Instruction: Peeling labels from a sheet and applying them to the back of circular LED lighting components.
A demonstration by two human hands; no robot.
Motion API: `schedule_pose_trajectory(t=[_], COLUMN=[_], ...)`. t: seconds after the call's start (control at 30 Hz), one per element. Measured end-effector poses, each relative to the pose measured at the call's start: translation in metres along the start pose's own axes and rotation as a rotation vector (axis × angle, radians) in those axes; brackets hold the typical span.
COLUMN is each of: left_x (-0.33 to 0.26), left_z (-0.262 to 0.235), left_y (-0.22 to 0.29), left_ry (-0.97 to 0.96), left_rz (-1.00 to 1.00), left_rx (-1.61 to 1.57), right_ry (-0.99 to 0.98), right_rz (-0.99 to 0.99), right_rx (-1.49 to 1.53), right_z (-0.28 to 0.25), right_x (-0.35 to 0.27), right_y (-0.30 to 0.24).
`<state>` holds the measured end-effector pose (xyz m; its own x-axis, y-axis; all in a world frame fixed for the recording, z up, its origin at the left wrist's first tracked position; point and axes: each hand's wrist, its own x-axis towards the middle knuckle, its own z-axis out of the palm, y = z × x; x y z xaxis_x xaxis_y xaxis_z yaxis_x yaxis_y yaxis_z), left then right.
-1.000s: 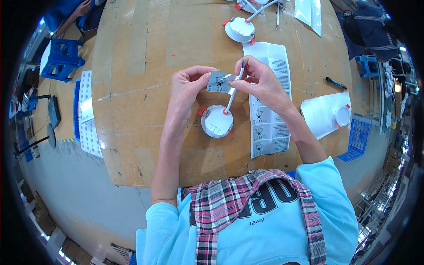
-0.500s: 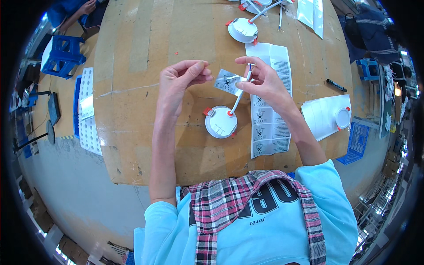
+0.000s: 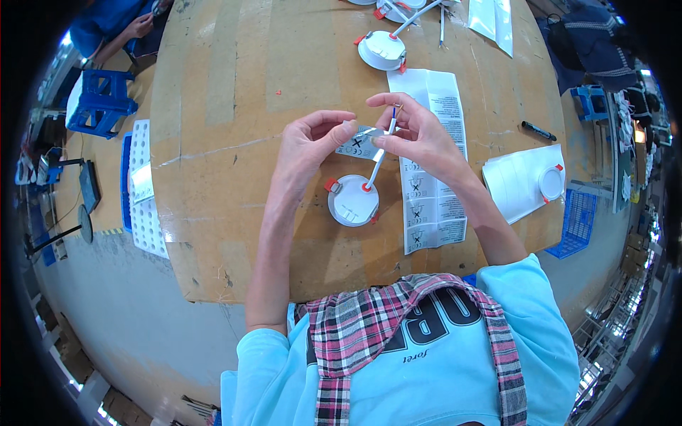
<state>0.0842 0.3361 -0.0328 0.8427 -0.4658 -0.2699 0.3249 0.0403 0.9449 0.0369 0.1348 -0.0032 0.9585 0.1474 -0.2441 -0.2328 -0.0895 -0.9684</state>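
The left hand (image 3: 307,145) pinches 1 small grey label (image 3: 357,144) by its left end, while the right hand (image 3: 419,135) grips the label's other end together with 1 white cable (image 3: 376,162). The cable slants down to 1 round white lamp (image 3: 353,201) on the surface (image 3: 227,106), just below both hands. 1 leaflet (image 3: 433,206) lies under the right wrist, with 2 more lamps farther out.

Label (image 3: 361,144) edges under both hands' fingers
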Motion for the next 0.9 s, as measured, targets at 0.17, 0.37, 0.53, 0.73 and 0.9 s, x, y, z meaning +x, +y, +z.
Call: schedule_pose_trajectory(t=[0.17, 0.37, 0.53, 0.73, 0.9], left_x=[0.000, -0.002, 0.001, -0.004, -0.001], left_z=[0.001, 0.009, 0.007, 0.017, 0.007], left_y=[-0.002, -0.002, 0.003, -0.004, -0.008], left_ry=[0.048, 0.143, 0.180, -0.025, -0.055], left_rz=[-0.019, 0.059, 0.030, -0.160, -0.017], left_rx=[-0.004, 0.003, -0.298, -0.104, -0.022], right_ry=[-0.018, 0.044, 0.109, 0.071, 0.098], right_rz=[-0.023, 0.030, 0.041, 0.069, 0.089], right_rx=[-0.071, 0.031, 0.125, 0.155, 0.106], right_z=[0.003, 0.008, 0.009, 0.007, 0.010], right_x=[0.000, -0.005, -0.008, -0.008, -0.008], right_y=[0.000, 0.001, 0.002, 0.001, 0.004])
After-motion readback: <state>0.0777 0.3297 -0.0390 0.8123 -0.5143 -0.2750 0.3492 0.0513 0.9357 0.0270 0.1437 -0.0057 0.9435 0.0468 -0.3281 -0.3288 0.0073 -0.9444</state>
